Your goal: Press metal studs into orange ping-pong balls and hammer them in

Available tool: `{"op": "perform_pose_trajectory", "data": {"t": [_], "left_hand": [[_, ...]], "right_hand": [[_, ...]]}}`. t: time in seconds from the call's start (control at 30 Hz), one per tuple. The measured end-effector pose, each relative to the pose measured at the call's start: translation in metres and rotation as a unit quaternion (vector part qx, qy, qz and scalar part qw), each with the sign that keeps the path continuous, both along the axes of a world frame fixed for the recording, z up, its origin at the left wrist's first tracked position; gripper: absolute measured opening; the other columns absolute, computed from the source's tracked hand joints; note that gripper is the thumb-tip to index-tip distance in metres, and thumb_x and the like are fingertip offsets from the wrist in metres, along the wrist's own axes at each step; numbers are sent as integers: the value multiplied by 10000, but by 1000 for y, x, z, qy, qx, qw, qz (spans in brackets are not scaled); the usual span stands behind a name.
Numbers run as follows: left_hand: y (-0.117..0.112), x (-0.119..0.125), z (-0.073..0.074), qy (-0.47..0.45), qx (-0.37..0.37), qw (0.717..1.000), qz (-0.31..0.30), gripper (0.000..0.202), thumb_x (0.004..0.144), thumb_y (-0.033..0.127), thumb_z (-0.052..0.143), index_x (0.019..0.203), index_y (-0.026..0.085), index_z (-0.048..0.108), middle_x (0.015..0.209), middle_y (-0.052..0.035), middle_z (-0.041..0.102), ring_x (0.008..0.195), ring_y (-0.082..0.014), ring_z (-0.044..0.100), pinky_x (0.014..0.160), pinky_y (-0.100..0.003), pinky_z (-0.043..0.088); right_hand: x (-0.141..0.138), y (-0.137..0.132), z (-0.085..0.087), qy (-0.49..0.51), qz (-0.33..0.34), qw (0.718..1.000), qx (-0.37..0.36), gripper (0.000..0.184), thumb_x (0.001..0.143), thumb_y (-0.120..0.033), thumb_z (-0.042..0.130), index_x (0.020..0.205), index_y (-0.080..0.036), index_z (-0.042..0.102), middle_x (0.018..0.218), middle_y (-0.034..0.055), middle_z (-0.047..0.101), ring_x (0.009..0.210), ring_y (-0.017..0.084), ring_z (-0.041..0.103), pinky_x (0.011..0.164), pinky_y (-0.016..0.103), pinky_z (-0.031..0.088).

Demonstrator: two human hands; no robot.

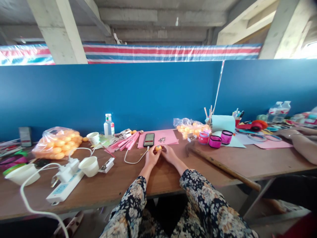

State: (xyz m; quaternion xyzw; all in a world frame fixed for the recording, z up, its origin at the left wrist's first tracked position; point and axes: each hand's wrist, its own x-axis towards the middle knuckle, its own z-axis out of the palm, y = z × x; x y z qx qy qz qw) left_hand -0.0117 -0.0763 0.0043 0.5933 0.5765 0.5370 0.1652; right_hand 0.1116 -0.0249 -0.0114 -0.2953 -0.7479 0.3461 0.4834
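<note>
Both of my hands meet on the brown table [123, 181], around a small orange ball [158, 148]. My left hand [151, 156] curls its fingers against the ball's left side. On the ball's right side my right hand [169, 152] pinches it. Just beyond the ball lies a phone [149, 139] on a pink sheet of paper [168, 136], with a white cable [135, 160] running from it. Flowered sleeves cover both of my forearms.
A bag of orange balls [56, 142], white paper cups [89, 166], a power strip [64, 186] and a small bottle [109, 126] sit at the left. Another bag of balls [189, 127], pink tape rolls [215, 141] and craft supplies lie right, near another person's arm [300, 142]. A blue partition [123, 96] stands behind.
</note>
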Motion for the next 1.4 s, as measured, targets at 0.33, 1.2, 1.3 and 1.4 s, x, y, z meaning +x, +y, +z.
{"op": "perform_pose_trajectory", "data": {"t": [0.33, 1.2, 1.3, 1.4], "left_hand": [[1, 0, -2, 5, -2, 1000, 14, 418, 724, 291, 589, 1113, 142, 551, 1074, -122, 641, 965, -210, 610, 839, -330, 471], [2, -2, -4, 41, -13, 999, 30, 334, 758, 346, 547, 1021, 148, 600, 953, -110, 672, 894, -226, 619, 796, -335, 457], [3, -3, -4, 44, -13, 999, 26, 333, 764, 342, 539, 1028, 147, 598, 968, -113, 669, 906, -226, 617, 808, -333, 452], [3, -3, -4, 45, -13, 999, 24, 340, 770, 348, 530, 1029, 139, 598, 968, -118, 669, 906, -227, 618, 808, -335, 454]], "right_hand": [[-1, 3, -4, -5, 2, 1000, -1, 333, 712, -128, 556, 1037, -197, 576, 1026, 73, 647, 860, 199, 634, 792, 359, 503], [-1, 2, -4, 8, 18, 1000, -17, 281, 712, -188, 585, 992, -194, 571, 986, 67, 657, 824, 189, 643, 756, 336, 513], [0, 1, -3, 4, 16, 1000, -17, 277, 710, -187, 587, 986, -184, 576, 982, 73, 657, 809, 185, 643, 748, 326, 514], [0, 1, -3, 0, 11, 1000, -17, 277, 707, -175, 583, 983, -181, 576, 974, 71, 659, 802, 184, 643, 742, 326, 515]]}}
